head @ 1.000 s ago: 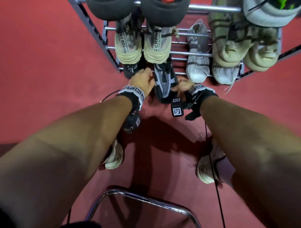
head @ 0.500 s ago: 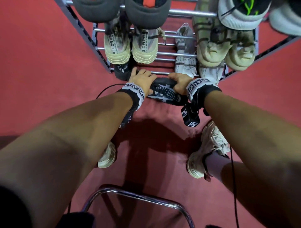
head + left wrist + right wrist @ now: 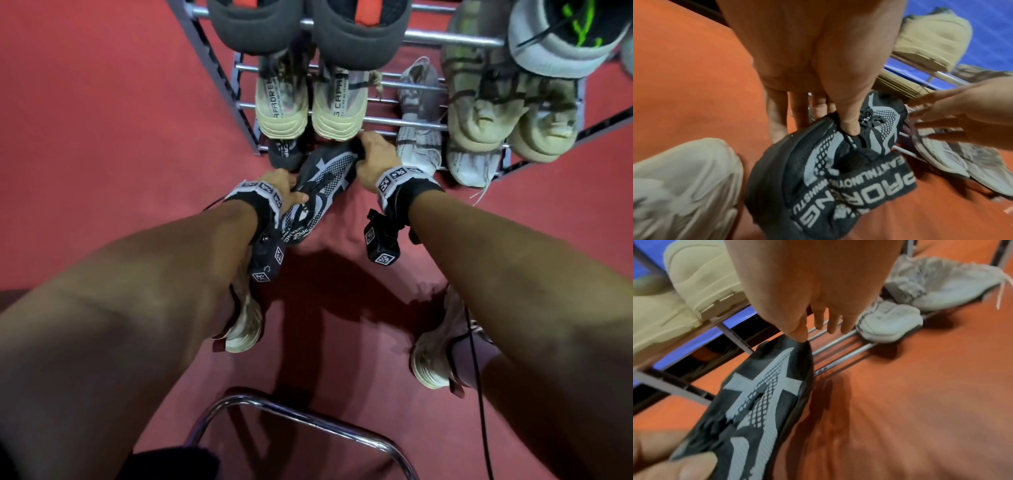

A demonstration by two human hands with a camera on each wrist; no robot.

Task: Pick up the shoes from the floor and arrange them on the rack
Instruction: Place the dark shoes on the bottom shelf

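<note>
A black sneaker with grey mesh pattern lies slanted in front of the rack's bottom tier, toe toward the rack. My left hand grips its heel end, thumb pressed into the laces and fingers under the side. My right hand touches the toe tip with the thumb, the other fingers hanging loose over the bars. Its black mate sits on the bottom tier at the left. The metal rack fills the top of the head view.
Beige sneakers, white sneakers, olive shoes and dark shoes occupy the rack. Bare bars show between the black mate and the white pair. My own feet stand on red floor; a chrome chair frame is behind.
The black sneaker was turned sideways and now lies slanted with its toe at the rack. My left hand slid back to the heel end; my right hand moved to the toe.
</note>
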